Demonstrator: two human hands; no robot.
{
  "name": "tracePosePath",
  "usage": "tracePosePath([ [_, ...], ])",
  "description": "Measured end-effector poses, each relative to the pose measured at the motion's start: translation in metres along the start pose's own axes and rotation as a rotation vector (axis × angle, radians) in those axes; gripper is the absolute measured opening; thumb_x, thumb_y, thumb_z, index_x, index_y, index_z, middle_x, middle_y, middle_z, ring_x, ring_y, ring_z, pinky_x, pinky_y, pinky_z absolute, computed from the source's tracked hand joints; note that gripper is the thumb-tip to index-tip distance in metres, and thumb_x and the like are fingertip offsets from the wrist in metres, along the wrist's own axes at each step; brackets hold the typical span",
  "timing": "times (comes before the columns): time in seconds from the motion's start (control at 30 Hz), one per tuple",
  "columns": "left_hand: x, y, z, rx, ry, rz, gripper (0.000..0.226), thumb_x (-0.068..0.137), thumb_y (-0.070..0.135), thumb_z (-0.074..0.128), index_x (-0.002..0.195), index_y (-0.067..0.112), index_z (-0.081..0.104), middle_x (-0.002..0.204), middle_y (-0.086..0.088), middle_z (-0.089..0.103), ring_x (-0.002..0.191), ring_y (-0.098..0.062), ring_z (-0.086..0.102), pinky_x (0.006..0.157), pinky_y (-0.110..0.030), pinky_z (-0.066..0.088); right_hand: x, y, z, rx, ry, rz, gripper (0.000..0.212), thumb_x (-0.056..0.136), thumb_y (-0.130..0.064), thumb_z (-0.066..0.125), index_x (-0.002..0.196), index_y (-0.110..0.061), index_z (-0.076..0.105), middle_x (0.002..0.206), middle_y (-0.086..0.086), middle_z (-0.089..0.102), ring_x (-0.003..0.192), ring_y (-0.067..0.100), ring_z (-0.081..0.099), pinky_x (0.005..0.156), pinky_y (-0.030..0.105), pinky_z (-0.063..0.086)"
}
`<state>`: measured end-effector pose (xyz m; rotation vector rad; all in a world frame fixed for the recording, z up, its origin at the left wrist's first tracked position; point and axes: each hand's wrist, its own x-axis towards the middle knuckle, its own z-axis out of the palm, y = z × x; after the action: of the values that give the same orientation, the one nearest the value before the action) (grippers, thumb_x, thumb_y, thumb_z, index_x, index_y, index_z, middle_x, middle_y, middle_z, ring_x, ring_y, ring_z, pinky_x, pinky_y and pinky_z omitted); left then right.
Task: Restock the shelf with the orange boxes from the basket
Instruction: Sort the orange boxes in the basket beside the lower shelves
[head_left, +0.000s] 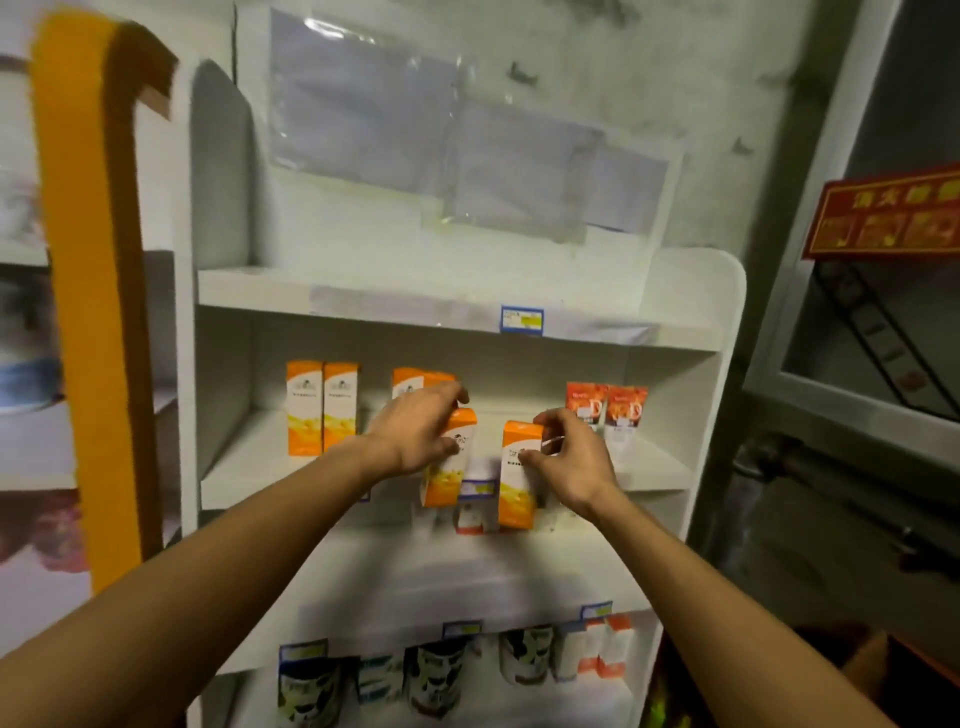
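My left hand (415, 431) grips an orange and white box (445, 475) by its top, held in front of the middle shelf (249, 467). My right hand (569, 457) holds a second orange box (517, 493) just to the right, also at the shelf's front edge. Two matching orange boxes (322, 408) stand upright on the left of that shelf. Another pair (415, 382) stands behind my left hand, partly hidden. The basket is not in view.
Two red and white boxes (608, 415) stand on the right of the middle shelf. The upper shelf (363, 296) holds clear plastic sheets. The lower shelf carries cans (436, 675) and small cartons. An orange post (88, 291) rises at left; a red sign (883, 213) hangs at right.
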<state>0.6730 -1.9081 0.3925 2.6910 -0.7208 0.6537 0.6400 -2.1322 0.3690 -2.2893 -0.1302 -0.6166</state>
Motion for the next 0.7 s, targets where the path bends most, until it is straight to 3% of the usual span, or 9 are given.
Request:
tracePosePath([
  [0.33,0.032,-0.048,-0.013,-0.075,0.090,-0.081,0.044,0.084,0.027,0.075,0.120,0.022,0.051,0.114,0.000,0.057,0.103,-0.020,0.058,0.089,-0.040,0.053,0.060,-0.027,0.052,0.167,0.144,0.121,0.043,0.083,-0.020,0.079,0.121,-0.021,0.058,0.114,0.000,0.065,0.102,0.019,0.065,0.086,0.034,0.056],
  [0.53,0.049,-0.066,0.002,0.018,0.016,-0.048,0.048,0.090,0.025,0.067,0.135,0.022,0.048,0.128,-0.001,0.054,0.116,-0.019,0.054,0.097,-0.033,0.049,0.086,-0.022,0.084,0.146,0.103,0.089,0.038,0.085,-0.018,0.076,0.119,-0.022,0.058,0.115,0.001,0.066,0.104,0.020,0.066,0.089,0.042,0.058],
  [0.7,0.049,-0.074,0.020,0.187,0.085,0.044,0.055,0.097,0.029,0.057,0.148,0.020,0.040,0.147,-0.002,0.047,0.137,-0.020,0.037,0.113,-0.035,0.033,0.097,-0.021,0.098,0.116,0.118,0.051,0.041,0.087,-0.021,0.074,0.125,-0.019,0.057,0.119,0.004,0.063,0.108,0.022,0.063,0.091,0.044,0.057],
])
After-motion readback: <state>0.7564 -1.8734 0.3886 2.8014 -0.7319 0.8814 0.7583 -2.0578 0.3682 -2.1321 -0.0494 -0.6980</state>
